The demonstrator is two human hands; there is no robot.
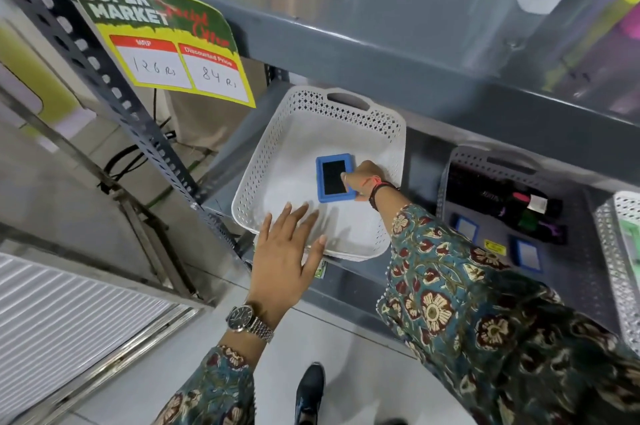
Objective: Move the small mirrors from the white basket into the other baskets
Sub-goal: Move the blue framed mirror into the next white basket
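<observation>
While the right hand (pixel 363 179) seems only to pinch the blue-framed mirror (pixel 334 179) lying inside the white basket (pixel 304 106), it could slip back; the left hand (pixel 287 248), spread and empty, steadies that basket's near rim.

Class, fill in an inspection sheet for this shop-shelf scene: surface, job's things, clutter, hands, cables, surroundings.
Surface: grey metal shelf holding baskets side by side.
Job's things: white basket holds one blue-framed mirror; grey basket to its right holds two more blue-framed mirrors.
Clutter: dark packaged items and a yellow tag in the grey basket.
Hands: right hand grips the mirror's right edge; left hand lies open and flat on the white basket's near rim.
Cables: black cables behind the rack's upright.
Surroundings: supermarket price sign reading 126 and 84; clear bin on the shelf above.
</observation>
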